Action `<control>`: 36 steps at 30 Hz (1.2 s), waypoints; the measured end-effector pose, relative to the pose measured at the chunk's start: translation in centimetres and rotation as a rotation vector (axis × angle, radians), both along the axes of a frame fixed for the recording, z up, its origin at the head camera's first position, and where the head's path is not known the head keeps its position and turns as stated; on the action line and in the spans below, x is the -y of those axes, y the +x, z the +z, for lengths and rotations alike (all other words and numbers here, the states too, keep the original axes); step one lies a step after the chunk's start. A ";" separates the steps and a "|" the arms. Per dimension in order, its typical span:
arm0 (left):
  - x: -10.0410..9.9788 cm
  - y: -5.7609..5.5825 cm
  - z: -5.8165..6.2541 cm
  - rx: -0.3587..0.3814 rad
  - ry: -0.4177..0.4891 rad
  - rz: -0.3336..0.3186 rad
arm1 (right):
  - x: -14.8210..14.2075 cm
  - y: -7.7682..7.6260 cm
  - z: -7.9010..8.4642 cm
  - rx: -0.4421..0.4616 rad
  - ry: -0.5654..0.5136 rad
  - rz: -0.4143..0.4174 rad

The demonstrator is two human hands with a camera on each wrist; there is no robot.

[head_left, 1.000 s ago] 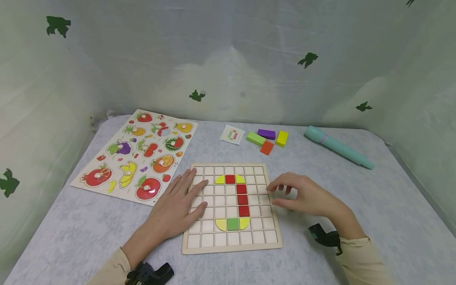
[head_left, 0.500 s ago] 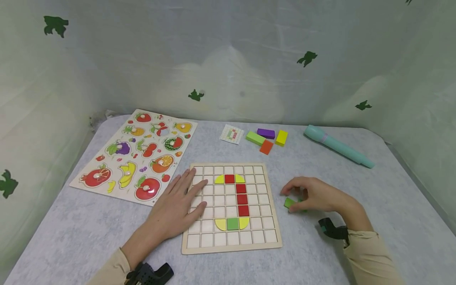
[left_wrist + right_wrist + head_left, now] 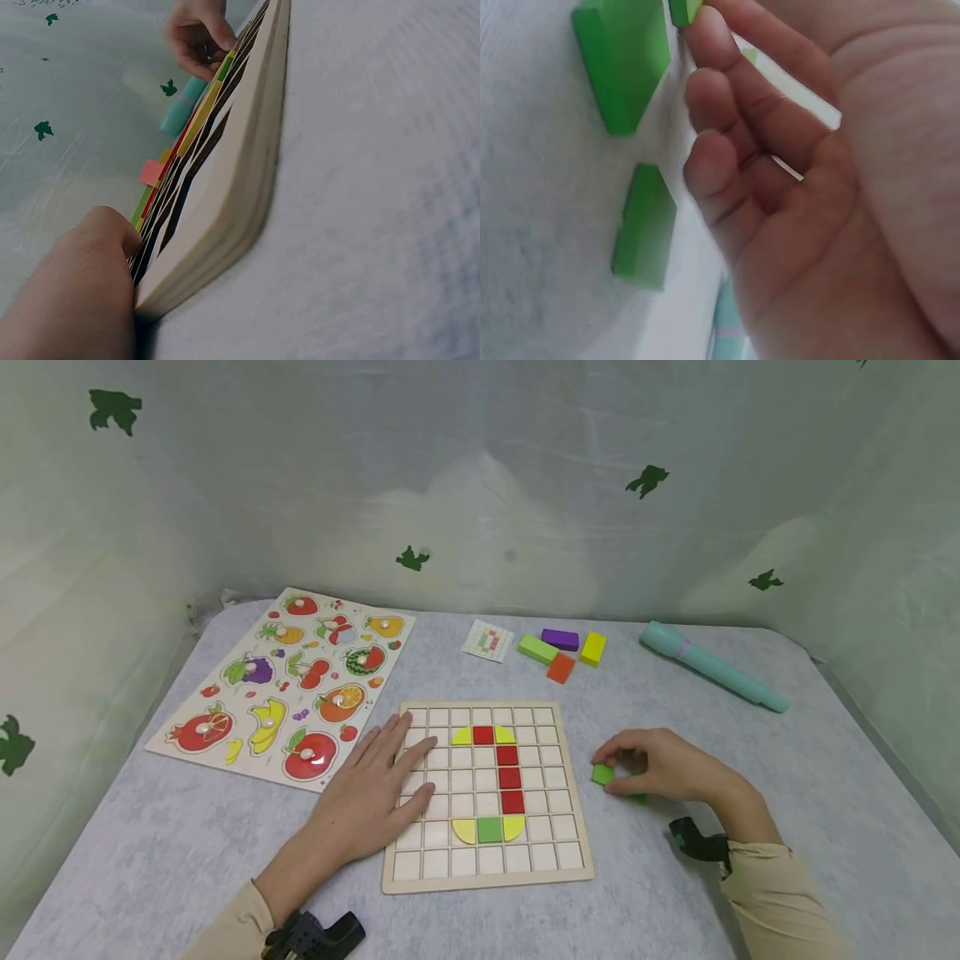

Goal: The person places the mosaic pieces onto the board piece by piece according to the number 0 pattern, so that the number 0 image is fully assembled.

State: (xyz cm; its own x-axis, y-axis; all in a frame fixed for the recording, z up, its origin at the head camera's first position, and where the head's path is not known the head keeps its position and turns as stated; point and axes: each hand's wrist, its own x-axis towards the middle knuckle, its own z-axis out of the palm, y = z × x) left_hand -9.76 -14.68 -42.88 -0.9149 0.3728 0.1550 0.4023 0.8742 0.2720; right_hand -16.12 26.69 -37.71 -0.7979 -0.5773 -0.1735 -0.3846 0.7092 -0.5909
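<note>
My left hand (image 3: 367,806) lies flat with spread fingers on the left side of a wooden grid board (image 3: 487,887). Set in the board are red squares (image 3: 509,778), a green square (image 3: 490,829) and yellow quarter-round pieces (image 3: 464,832). To the right of the board, my right hand (image 3: 671,768) pinches a small green block (image 3: 602,774) between thumb and fingertips, low over the table. Only an end of this block (image 3: 682,10) shows in the right wrist view. Two more green blocks lie below the fingers there, a larger one (image 3: 626,64) and a smaller one (image 3: 646,225).
A fruit puzzle board (image 3: 255,702) lies at the left. Behind the grid board are a small pattern card (image 3: 487,641) and light green (image 3: 537,650), purple (image 3: 560,640), yellow (image 3: 592,649) and orange (image 3: 561,668) blocks. A teal tube-shaped object (image 3: 712,668) lies at the back right.
My right hand has left the grid board's right edge, moved right to the green blocks and taken one between thumb and fingertips. The left hand has stayed in place.
</note>
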 end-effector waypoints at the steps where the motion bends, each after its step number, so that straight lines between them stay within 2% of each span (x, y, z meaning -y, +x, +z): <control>1: 0.0 0.0 0.0 0.001 0.000 0.001 | 0.1 0.0 -0.1 -0.016 -0.007 0.001; 8: 0.0 0.0 0.0 0.003 0.003 0.002 | 2.0 0.1 -0.4 -0.113 -0.112 0.067; 17: 0.0 0.0 -0.1 0.004 0.001 0.004 | 6.0 1.4 -0.1 -0.189 -0.249 0.112; 22: 0.0 0.0 -0.1 0.003 -0.004 0.005 | 8.4 2.4 0.1 -0.224 -0.246 0.128; 29: 0.0 0.0 -0.1 0.004 -0.007 0.004 | 11.5 3.6 0.1 -0.222 -0.248 0.172; 36: 0.0 0.0 0.0 0.004 -0.011 0.002 | 13.9 4.9 0.3 -0.207 -0.160 0.161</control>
State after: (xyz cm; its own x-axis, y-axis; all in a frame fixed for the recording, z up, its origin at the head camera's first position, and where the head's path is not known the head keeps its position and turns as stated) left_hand -9.79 -14.72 -42.93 -0.9164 0.3722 0.1468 0.3990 0.8782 0.2639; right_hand -11.27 12.76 -37.45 -0.7028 -0.7061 0.0869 -0.6086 0.5336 -0.5872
